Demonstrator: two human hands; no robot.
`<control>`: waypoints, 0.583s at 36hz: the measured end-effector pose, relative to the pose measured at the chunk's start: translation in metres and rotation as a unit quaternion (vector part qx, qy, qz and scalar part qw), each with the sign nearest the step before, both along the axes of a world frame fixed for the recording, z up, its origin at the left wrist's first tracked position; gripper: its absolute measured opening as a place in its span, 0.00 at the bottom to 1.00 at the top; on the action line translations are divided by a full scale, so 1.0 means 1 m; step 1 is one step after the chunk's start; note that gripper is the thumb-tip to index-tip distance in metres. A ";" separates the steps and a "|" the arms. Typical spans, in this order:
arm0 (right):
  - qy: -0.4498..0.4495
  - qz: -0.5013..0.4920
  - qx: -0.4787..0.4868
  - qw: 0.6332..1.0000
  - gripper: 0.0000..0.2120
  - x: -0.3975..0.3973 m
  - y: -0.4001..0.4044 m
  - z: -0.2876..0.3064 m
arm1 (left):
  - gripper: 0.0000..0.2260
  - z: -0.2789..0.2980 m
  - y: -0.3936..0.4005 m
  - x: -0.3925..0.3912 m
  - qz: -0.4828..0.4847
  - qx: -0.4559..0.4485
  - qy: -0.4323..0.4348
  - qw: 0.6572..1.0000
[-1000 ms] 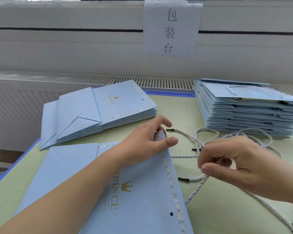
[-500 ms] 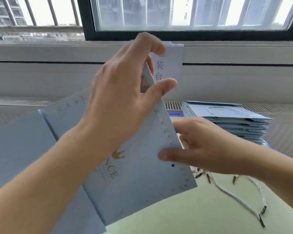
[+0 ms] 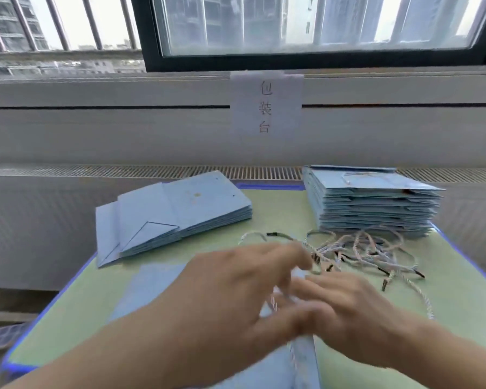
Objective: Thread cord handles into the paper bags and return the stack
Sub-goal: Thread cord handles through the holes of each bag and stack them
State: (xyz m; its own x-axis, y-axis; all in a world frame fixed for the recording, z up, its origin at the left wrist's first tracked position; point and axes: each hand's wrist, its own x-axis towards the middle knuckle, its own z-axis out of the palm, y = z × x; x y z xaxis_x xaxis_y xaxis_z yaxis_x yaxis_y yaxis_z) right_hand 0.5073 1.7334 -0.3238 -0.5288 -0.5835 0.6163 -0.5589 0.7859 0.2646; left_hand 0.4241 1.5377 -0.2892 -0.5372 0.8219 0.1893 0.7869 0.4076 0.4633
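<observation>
- A low stack of flat, matte light-blue paper bags (image 3: 177, 214), folded with triangular creases, is shown on the green table (image 3: 68, 310) at left.
- A single flat bag (image 3: 157, 287) is seen beneath the blurred left hand (image 3: 236, 293); its grip cannot be told.
- The blurred right hand (image 3: 348, 307) adjoins the bag's edge; its grip is likewise unclear.
- Twisted white cords (image 3: 359, 251) with dark tips lie tangled beyond the right hand.
- A taller stack (image 3: 371, 203) stands at far right.
</observation>
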 end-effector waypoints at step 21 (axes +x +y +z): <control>-0.120 -0.105 0.053 0.986 0.19 -0.005 0.025 -0.009 | 0.20 -0.061 0.083 -0.062 0.053 0.030 -0.088 0.994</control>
